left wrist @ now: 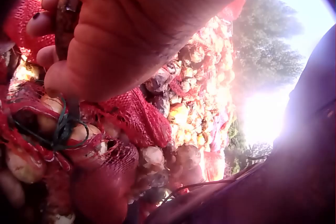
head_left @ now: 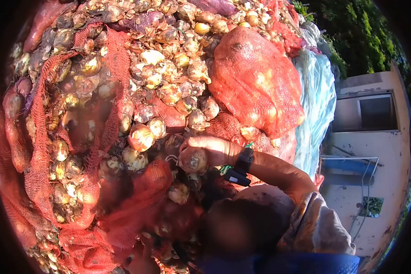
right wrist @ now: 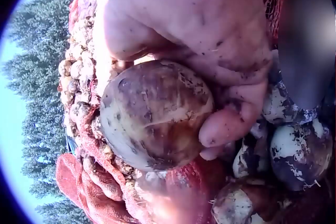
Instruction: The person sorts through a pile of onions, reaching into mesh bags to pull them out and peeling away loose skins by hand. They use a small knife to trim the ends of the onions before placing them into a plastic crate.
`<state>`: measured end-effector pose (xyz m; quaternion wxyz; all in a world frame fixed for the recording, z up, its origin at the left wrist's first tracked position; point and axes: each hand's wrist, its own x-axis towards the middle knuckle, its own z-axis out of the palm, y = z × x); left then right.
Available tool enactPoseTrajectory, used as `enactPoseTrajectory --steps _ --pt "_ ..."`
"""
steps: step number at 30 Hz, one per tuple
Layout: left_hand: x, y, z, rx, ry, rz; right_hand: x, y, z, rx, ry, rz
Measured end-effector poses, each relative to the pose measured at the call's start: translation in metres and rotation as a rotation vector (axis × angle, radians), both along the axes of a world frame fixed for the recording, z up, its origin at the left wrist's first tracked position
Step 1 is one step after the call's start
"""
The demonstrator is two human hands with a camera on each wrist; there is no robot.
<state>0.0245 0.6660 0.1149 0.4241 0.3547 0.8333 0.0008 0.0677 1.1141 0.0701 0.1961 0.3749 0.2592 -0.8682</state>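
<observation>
In the head view my right hand (head_left: 210,150) holds a brown-skinned onion (head_left: 193,160) over the heap. The right wrist view shows this onion (right wrist: 156,115) large, its dry skin stained brown and purple, with my fingers and thumb curled round its upper side. In the left wrist view my left hand (left wrist: 126,35) grips a dark brown handle (left wrist: 67,19). A grey, blade-like strip shows below the thumb, above red mesh netting (left wrist: 139,119) and onions. Dark green cord (left wrist: 64,129) lies tangled on the mesh there.
Loose onions (head_left: 141,137) and dry skins cover the heap. A full red mesh sack (head_left: 255,82) lies beyond my right hand, and slack red netting (head_left: 41,160) drapes at the left. Pale plastic sheeting (head_left: 316,96) edges the heap, near a building (head_left: 370,182). Another person's arm is not distinguishable.
</observation>
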Motion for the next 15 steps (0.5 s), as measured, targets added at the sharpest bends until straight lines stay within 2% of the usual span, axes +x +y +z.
enactPoseTrajectory --steps 2,3,5,6,7,9,10,13,15 --pt "0.009 -0.015 -0.009 0.032 -0.017 0.018 0.001 0.002 -0.007 -0.035 0.011 -0.050" --pt "0.006 -0.021 -0.017 0.077 0.498 -0.471 0.001 0.000 -0.009 -0.034 0.014 -0.051" --pt "0.007 -0.027 -0.026 0.118 1.035 -0.947 -0.004 -0.005 -0.014 0.184 0.155 0.073" --pt "0.011 -0.025 -0.021 0.110 0.536 -0.482 -0.009 -0.010 -0.014 0.197 0.153 0.105" --pt "0.013 -0.024 -0.016 0.096 0.033 -0.021 -0.009 -0.015 -0.012 0.324 0.074 0.168" --pt "0.011 -0.020 -0.010 0.055 0.015 -0.028 -0.014 -0.022 0.000 0.515 0.003 0.382" --pt "0.011 -0.019 -0.009 0.009 -0.009 -0.041 -0.017 -0.024 0.004 0.514 0.006 0.382" --pt "0.013 -0.020 -0.013 -0.041 -0.010 -0.036 -0.023 -0.021 0.015 0.554 0.011 0.329" --pt "0.010 -0.016 -0.008 0.056 0.020 -0.025 -0.023 -0.015 0.023 0.337 0.116 0.108"
